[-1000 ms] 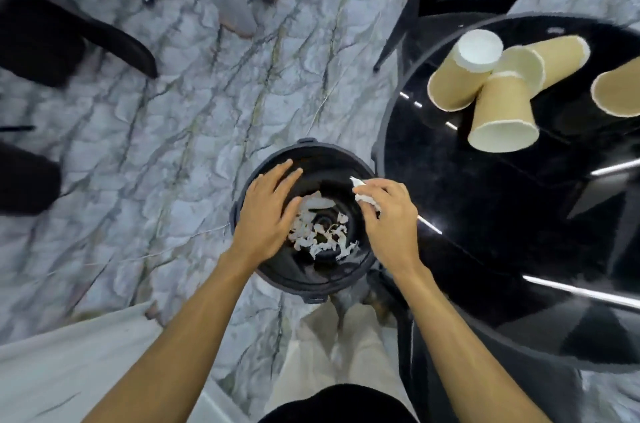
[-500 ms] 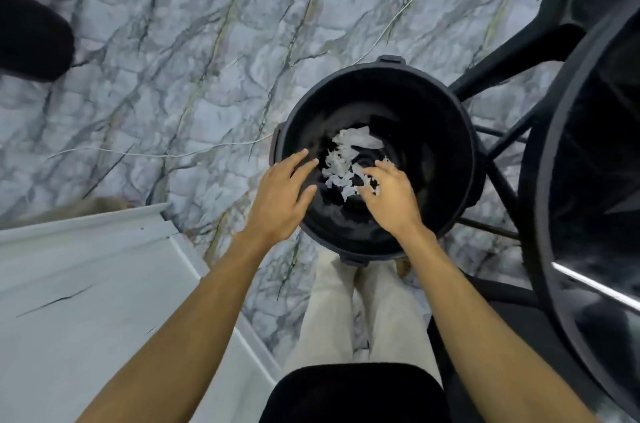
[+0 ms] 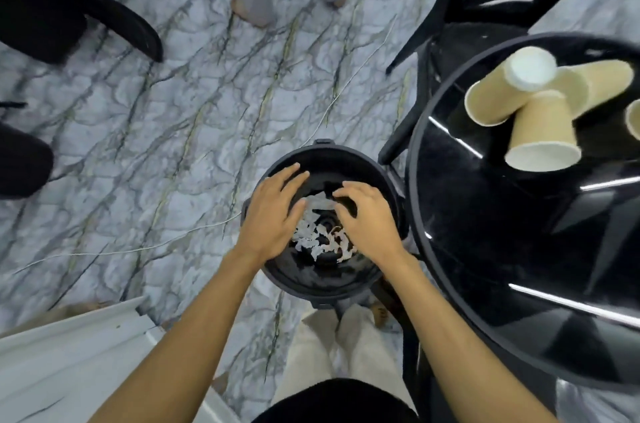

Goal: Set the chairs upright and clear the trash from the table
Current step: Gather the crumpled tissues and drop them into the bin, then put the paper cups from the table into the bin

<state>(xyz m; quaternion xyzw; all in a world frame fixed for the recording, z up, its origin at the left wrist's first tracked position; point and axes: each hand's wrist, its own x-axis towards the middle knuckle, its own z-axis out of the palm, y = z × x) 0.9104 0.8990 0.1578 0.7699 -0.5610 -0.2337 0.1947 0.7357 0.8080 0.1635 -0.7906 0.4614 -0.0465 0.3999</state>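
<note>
Trash is seen in two places in the head view. Small white paper scraps (image 3: pixel 320 239) are lying at the bottom of the black bin (image 3: pixel 322 287), which is standing on the marble floor (image 3: pixel 173 145) just beside the round black table (image 3: pixel 485 267). Paper cups (image 3: pixel 540 132) are lying tipped over in a pile on the table top. The left hand (image 3: pixel 273 215) is held over the bin with its fingers spread and nothing in it. The right hand (image 3: pixel 367 218) is held over the bin too, with fingers loosely curled and empty. A black chair (image 3: pixel 485 0) is seen standing past the table.

The dropping step looks done, since both hands are empty. Next, the cups probably need to be picked up from the table and carried to the bin.
</note>
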